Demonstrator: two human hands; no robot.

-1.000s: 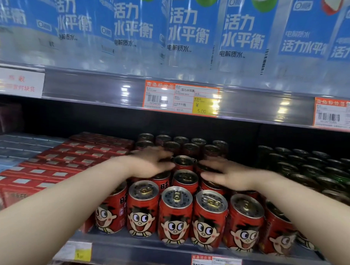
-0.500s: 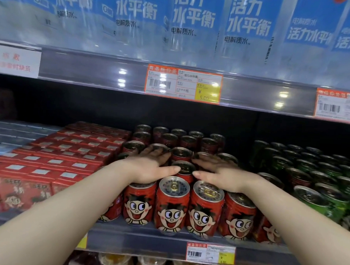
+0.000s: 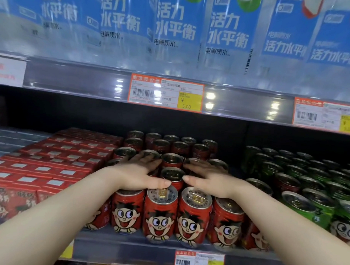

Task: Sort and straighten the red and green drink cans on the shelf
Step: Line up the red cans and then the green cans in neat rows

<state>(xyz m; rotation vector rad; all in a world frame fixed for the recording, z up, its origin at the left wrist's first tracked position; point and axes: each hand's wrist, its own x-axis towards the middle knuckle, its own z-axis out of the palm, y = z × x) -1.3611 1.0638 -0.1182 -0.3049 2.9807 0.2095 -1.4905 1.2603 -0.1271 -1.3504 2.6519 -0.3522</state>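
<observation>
Red drink cans (image 3: 160, 213) with a cartoon face stand in rows in the middle of the shelf (image 3: 125, 248), reaching back into the dark. Green cans (image 3: 309, 210) fill the rows to the right. My left hand (image 3: 140, 174) lies flat, palm down, on the tops of the red cans left of centre, fingers spread. My right hand (image 3: 208, 179) lies the same way on the cans right of centre. A single red can (image 3: 172, 174) shows in the gap between both hands. Neither hand grips a can.
Red cartons (image 3: 54, 167) are stacked flat to the left of the cans. The upper shelf edge (image 3: 72, 81) hangs low above, carrying price tags (image 3: 165, 93) and large blue-labelled bottles (image 3: 174, 28). Another price tag (image 3: 199, 261) sits on the lower shelf lip.
Both hands have slid back toward me and closer together over the can tops. The front row of red cans now stands more even, and the view has tilted down.
</observation>
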